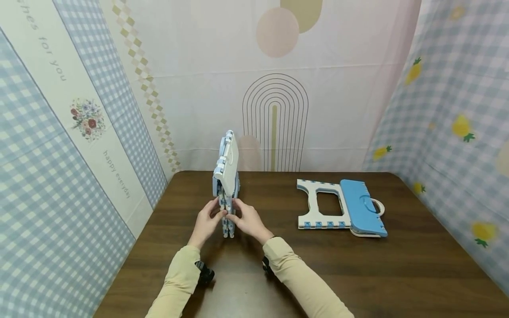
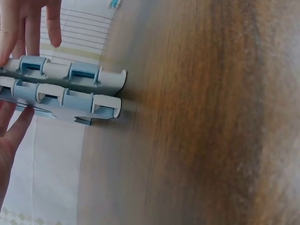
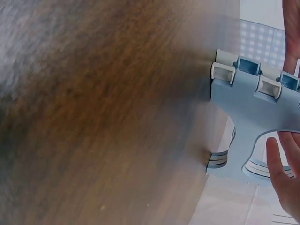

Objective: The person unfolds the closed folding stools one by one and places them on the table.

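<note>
The folding stool (image 1: 228, 172) is directly between your two hands, so neither of them is clearly the nearer one. It is upright: its long axis goes from the leg ends, which are below your hands, up to the white and blue upper panels, which rise above them and a little beyond. Your left hand (image 1: 207, 221) holds the legs from the left side and your right hand (image 1: 247, 218) holds them from the right side. Both thumbs lie at the edge which faces you. In the right wrist view, the right fingers (image 3: 281, 180) are beside the large cut-out of the blue leg panel (image 3: 241, 136).

Between your hands the two legs run almost parallel, with only a narrow slit dividing them. In my judgement, the direction that matters is therefore across, from one hand to the other. Whether the leg ends touch the table (image 1: 397, 265), I cannot tell with certainty.

The second stool (image 1: 350, 205) lies flat on the table, to the right of your right hand and well apart from it; your left hand is the farther one.
</note>
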The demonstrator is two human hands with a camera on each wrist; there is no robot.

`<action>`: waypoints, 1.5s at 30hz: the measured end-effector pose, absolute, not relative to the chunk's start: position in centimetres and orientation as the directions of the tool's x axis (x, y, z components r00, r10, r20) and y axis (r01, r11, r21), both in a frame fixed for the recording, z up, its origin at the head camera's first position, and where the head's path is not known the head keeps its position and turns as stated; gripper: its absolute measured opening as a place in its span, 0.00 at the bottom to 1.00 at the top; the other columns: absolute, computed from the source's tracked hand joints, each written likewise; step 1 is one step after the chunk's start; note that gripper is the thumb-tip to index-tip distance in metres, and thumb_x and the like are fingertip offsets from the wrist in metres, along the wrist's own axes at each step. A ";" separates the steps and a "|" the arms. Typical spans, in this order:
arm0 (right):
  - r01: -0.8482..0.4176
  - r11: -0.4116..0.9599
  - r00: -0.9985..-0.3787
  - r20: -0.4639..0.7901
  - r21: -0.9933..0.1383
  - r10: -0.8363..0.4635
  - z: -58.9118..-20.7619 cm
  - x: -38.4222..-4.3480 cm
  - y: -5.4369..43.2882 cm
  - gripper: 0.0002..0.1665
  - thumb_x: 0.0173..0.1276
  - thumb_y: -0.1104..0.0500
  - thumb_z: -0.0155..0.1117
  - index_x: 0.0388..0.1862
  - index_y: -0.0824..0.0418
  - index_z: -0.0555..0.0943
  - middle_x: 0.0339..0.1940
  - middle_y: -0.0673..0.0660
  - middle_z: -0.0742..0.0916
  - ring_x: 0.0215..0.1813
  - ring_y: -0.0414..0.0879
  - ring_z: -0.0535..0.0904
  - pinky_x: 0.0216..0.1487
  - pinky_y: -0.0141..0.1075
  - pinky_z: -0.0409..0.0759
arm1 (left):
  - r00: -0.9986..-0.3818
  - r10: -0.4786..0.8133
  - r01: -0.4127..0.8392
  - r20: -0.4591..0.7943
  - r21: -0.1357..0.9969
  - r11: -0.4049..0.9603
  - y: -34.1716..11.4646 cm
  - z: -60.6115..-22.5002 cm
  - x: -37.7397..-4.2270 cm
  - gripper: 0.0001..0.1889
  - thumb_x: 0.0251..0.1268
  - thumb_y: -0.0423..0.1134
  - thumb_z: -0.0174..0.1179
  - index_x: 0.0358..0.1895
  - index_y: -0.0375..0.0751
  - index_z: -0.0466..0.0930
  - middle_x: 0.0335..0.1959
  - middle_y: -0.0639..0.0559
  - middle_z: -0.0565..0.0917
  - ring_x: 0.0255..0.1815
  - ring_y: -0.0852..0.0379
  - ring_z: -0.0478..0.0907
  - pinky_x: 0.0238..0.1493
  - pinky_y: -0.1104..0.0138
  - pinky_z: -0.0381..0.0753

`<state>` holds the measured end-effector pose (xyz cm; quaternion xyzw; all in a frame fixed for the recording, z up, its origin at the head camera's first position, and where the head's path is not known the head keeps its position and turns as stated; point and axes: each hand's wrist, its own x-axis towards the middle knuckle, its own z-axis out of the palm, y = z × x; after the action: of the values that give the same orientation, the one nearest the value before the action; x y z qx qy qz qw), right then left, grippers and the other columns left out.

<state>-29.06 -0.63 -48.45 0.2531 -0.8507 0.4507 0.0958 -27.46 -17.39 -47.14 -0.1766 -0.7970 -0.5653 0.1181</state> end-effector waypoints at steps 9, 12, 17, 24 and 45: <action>-0.493 0.548 -0.870 0.381 -0.676 -0.313 -48.2 -28.8 0.4 0.26 0.67 0.58 0.66 0.62 0.65 0.73 0.52 0.63 0.87 0.55 0.56 0.84 0.56 0.49 0.81 | -0.917 0.132 0.398 0.375 0.857 0.326 -18.0 -45.6 -26.6 0.26 0.65 0.26 0.58 0.66 0.21 0.66 0.56 0.27 0.76 0.59 0.32 0.76 0.60 0.46 0.76; -0.480 0.558 -0.877 0.371 -0.677 -0.306 -48.1 -28.8 0.8 0.26 0.66 0.58 0.66 0.61 0.64 0.74 0.51 0.63 0.87 0.54 0.56 0.84 0.56 0.49 0.80 | -0.920 0.125 0.391 0.371 0.862 0.321 -18.3 -46.1 -27.1 0.26 0.65 0.26 0.59 0.66 0.22 0.66 0.56 0.27 0.76 0.59 0.31 0.76 0.61 0.45 0.75; -0.485 0.568 -0.875 0.362 -0.665 -0.323 -47.7 -29.0 1.7 0.27 0.67 0.58 0.65 0.63 0.65 0.72 0.54 0.63 0.85 0.57 0.57 0.82 0.59 0.50 0.79 | -0.919 0.099 0.393 0.382 0.863 0.316 -18.7 -48.1 -28.9 0.28 0.63 0.29 0.62 0.67 0.28 0.68 0.56 0.31 0.78 0.57 0.34 0.78 0.59 0.48 0.78; -0.480 0.589 -0.877 0.352 -0.651 -0.326 -47.6 -29.4 2.6 0.29 0.69 0.58 0.63 0.66 0.65 0.71 0.59 0.63 0.84 0.60 0.57 0.81 0.60 0.50 0.79 | -0.916 0.096 0.396 0.389 0.843 0.365 -19.6 -48.2 -29.5 0.29 0.62 0.30 0.64 0.67 0.30 0.69 0.55 0.33 0.79 0.56 0.37 0.79 0.58 0.51 0.79; -0.447 0.700 -0.893 0.316 -0.557 -0.319 -47.6 -29.5 3.6 0.29 0.72 0.53 0.59 0.68 0.61 0.69 0.59 0.59 0.84 0.55 0.54 0.84 0.50 0.54 0.82 | -0.943 0.090 0.327 0.319 0.847 0.419 -20.8 -47.8 -29.8 0.29 0.65 0.28 0.60 0.69 0.27 0.64 0.60 0.29 0.76 0.61 0.35 0.75 0.62 0.49 0.76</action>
<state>-29.48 3.60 -47.57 0.2089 -0.9168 0.3260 0.0982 -29.81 -20.78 -47.83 -0.1249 -0.8347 -0.5244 0.1128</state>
